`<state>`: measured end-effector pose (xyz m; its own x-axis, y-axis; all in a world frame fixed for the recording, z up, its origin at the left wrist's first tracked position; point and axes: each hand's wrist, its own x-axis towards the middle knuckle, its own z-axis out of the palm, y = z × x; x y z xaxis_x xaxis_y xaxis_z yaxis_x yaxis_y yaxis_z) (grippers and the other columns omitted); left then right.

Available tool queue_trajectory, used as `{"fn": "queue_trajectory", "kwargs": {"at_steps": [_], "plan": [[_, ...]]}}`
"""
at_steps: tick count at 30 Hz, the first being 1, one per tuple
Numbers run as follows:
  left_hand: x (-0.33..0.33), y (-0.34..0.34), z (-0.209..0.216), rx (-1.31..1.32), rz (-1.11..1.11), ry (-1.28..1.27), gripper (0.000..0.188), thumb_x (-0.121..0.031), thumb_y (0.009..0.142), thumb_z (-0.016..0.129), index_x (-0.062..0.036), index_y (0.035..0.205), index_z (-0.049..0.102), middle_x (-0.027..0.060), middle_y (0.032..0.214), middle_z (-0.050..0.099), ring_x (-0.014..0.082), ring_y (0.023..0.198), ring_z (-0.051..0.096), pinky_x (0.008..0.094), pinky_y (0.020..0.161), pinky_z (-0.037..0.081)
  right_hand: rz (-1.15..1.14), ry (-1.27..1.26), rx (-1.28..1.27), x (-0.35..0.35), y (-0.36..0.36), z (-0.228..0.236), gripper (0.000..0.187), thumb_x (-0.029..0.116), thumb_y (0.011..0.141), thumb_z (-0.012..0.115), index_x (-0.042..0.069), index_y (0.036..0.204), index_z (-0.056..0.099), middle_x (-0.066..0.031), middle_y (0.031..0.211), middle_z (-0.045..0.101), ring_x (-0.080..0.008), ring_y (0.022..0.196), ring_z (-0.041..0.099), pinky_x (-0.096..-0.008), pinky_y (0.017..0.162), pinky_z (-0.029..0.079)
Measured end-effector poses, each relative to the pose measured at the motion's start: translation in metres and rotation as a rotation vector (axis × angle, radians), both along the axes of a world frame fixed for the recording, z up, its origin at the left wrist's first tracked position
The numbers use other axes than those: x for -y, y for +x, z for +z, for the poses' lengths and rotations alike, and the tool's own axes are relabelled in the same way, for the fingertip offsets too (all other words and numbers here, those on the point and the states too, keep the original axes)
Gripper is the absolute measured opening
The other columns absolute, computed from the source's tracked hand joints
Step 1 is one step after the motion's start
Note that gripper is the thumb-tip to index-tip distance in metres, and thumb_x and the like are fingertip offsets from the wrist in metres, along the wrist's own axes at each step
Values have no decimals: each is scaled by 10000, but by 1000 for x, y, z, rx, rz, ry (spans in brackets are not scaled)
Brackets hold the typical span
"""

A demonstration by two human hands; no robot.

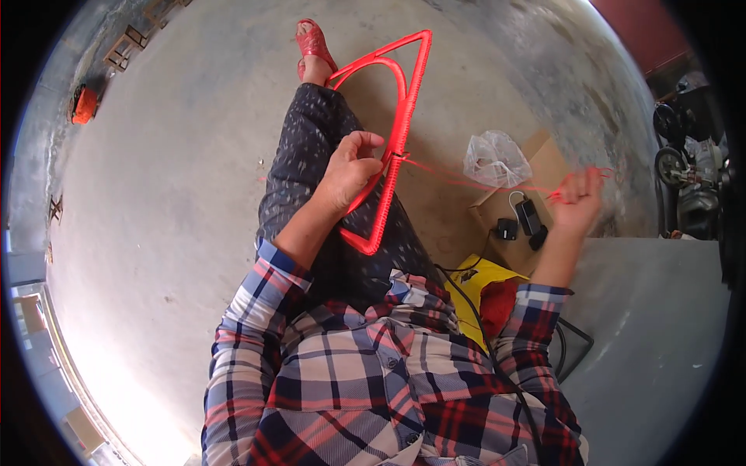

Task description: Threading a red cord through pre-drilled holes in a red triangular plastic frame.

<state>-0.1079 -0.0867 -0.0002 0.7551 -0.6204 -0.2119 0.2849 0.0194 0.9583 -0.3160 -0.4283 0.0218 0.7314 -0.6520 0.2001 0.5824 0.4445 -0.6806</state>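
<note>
A bright red frame, wrapped along its edges and with a curved inner piece, rests slanted across my leg. My left hand is closed on its near side, thumb and fingers bent at the bar. From a small dark spot on the bar, a thin red strand runs taut to the right. Its other end is in my closed right hand, raised well away from the frame and a little blurred, with loose ends showing past the fingers.
Beyond the frame is my foot in a red sandal. To the right lie a clear plastic bag, cardboard, a black charger with a cable, and a yellow bag with red inside. A motorbike stands at the far right.
</note>
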Motion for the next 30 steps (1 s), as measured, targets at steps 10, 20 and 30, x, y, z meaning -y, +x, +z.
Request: {"fn": "queue_trajectory", "kwargs": {"at_steps": [10, 20, 30], "plan": [[19, 3, -20, -425, -75, -76, 92, -95, 878, 496, -49, 922, 563, 29, 703, 575, 116, 561, 497, 249, 536, 407, 637, -82, -688, -182, 96, -54, 186, 264, 958, 525, 88, 927, 575, 82, 588, 349, -18, 461, 296, -187, 402, 209], [16, 19, -32, -581, -145, -63, 98, -141, 819, 509, -81, 849, 580, 6, 716, 578, 136, 602, 532, 269, 570, 435, 423, -64, -608, -162, 65, -32, 164, 200, 913, 605, 127, 802, 511, 84, 591, 363, -15, 457, 304, -191, 414, 229], [11, -5, -2, -212, 155, -37, 70, -111, 853, 539, -51, 857, 575, 10, 767, 568, 117, 686, 529, 254, 656, 441, 239, 43, -698, -137, 54, -41, 264, 314, 962, 515, 64, 905, 577, 41, 623, 406, -46, 482, 335, -200, 451, 278]]}}
